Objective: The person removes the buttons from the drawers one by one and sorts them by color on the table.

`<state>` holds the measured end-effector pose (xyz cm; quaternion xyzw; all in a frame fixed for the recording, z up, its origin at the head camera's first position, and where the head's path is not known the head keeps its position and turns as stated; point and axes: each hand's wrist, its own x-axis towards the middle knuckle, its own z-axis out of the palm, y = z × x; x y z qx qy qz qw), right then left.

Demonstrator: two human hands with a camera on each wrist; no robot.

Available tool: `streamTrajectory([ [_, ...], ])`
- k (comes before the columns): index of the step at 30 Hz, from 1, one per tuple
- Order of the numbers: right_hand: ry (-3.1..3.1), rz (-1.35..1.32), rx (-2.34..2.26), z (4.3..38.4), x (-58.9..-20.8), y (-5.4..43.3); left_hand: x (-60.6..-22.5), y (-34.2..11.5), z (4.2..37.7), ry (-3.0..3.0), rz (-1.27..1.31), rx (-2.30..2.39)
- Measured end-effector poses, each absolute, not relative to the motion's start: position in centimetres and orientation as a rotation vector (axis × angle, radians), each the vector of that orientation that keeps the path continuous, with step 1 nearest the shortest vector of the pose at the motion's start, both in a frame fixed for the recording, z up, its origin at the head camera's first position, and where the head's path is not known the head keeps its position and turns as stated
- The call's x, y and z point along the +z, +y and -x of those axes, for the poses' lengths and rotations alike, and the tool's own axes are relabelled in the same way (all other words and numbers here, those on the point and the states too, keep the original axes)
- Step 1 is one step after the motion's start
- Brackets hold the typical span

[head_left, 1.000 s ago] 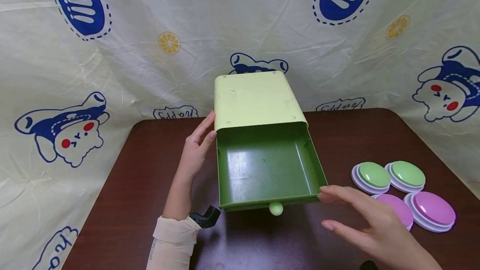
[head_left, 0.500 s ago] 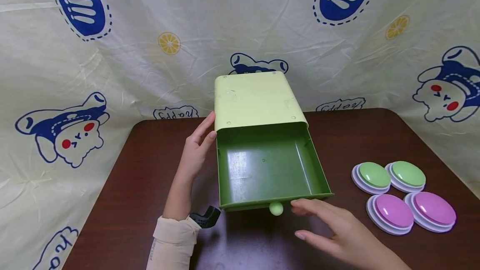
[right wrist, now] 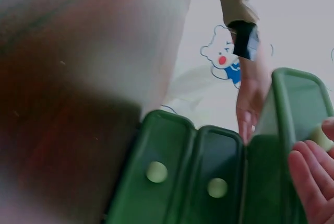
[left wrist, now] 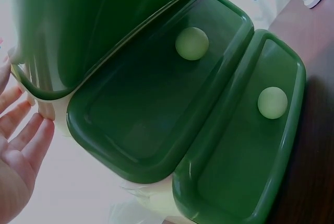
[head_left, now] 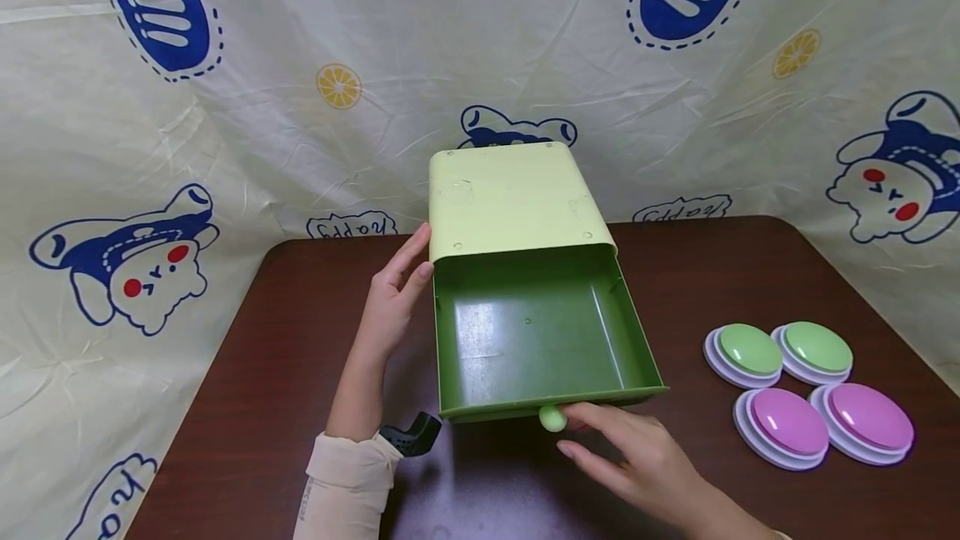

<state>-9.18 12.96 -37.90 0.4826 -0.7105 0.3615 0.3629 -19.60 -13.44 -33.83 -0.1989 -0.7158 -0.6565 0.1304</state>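
A small cabinet (head_left: 517,198) with a cream shell stands on the table, its green top drawer (head_left: 525,348) pulled out and bare inside. Two lower drawers sit closed, the middle drawer (left wrist: 156,93) and bottom drawer (left wrist: 235,135), each with a round pale knob. My left hand (head_left: 393,294) rests against the cabinet's left side, its fingers extended. At the front of the top drawer, my right hand (head_left: 637,448) touches the right side of the light green knob (head_left: 552,418) with its forefinger. The thumb lies lower, a little apart from the knob.
On the right of the dark brown table (head_left: 315,307) sit two green push-button lights (head_left: 748,348) and two pink ones (head_left: 787,422), on white bases. A patterned white sheet (head_left: 262,148) hangs behind. A black wrist camera (head_left: 411,436) sits on my left wrist.
My right hand has slid leftward along the drawer front, from its right corner to the knob. The left hand, cabinet and drawer have stayed in place.
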Motion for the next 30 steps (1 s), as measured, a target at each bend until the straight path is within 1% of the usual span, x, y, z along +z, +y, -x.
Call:
streamTrajectory([
  [10, -1.677, -1.175, 0.899, 10.1, -38.7, 12.1, -33.9, -13.4, 19.6, -2.078, 0.579, -1.898],
  [30, -1.708, -1.155, 0.908, 10.3, -36.6, 11.7, -33.9, -13.6, 19.5, -2.100, 0.574, -1.929],
])
